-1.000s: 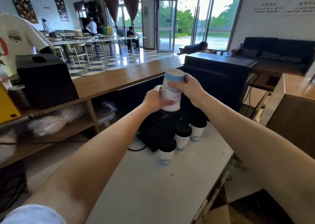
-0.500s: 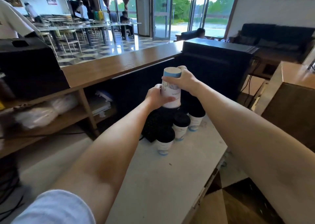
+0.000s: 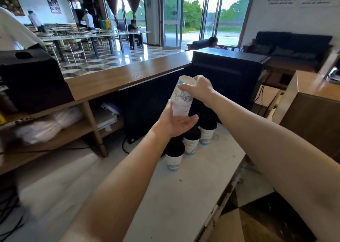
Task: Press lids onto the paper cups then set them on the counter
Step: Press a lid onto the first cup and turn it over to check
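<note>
A white paper cup (image 3: 181,98) with a blue line drawing is held in the air, tilted, its open rim up. My right hand (image 3: 199,88) grips it near the rim. My left hand (image 3: 176,124) lies palm up under its base, fingers spread, touching the lower side. No lid is on this cup. Below the hands, three cups with black lids (image 3: 174,156) (image 3: 191,143) (image 3: 207,134) stand in a row on the white counter (image 3: 165,201).
A black monitor back (image 3: 150,103) and a black box (image 3: 228,66) stand behind the cups. A wooden bar top (image 3: 114,81) runs across, with shelves of white bags (image 3: 36,131) below. Cables lie at left. The counter's right edge drops to a checkered floor.
The cup has been turned over: its blue-banded base was up, now the open rim is up. My left hand has loosened from the side and sits open under the base.
</note>
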`<action>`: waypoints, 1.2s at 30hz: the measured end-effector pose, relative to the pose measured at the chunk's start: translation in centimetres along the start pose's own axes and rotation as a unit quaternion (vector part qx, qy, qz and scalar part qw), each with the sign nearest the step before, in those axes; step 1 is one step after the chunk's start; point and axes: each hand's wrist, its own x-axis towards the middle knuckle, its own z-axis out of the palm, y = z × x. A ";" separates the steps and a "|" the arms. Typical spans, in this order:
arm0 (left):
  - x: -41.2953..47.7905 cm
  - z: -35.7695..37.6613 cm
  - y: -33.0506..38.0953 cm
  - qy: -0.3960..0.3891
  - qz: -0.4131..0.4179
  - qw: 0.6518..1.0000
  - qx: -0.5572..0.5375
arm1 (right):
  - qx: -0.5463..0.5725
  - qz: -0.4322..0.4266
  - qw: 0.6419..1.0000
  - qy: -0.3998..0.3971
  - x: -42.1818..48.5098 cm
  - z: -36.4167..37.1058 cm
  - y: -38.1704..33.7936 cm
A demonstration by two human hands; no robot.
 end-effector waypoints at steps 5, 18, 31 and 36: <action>-0.3 0.5 1.9 -0.013 0.065 0.996 -0.060 | 0.073 -0.045 0.995 -0.043 -2.6 -2.1 0.8; -2.1 2.9 1.9 0.022 0.265 0.943 0.198 | 0.108 -0.024 0.971 -0.211 -5.2 -5.3 4.4; -3.4 6.1 4.8 -0.095 0.329 0.796 0.500 | 0.156 -0.103 0.973 -0.133 -3.9 -6.3 2.2; -2.9 6.4 4.9 -0.106 0.321 0.799 0.498 | 0.168 -0.108 0.975 -0.100 -4.1 -6.1 2.4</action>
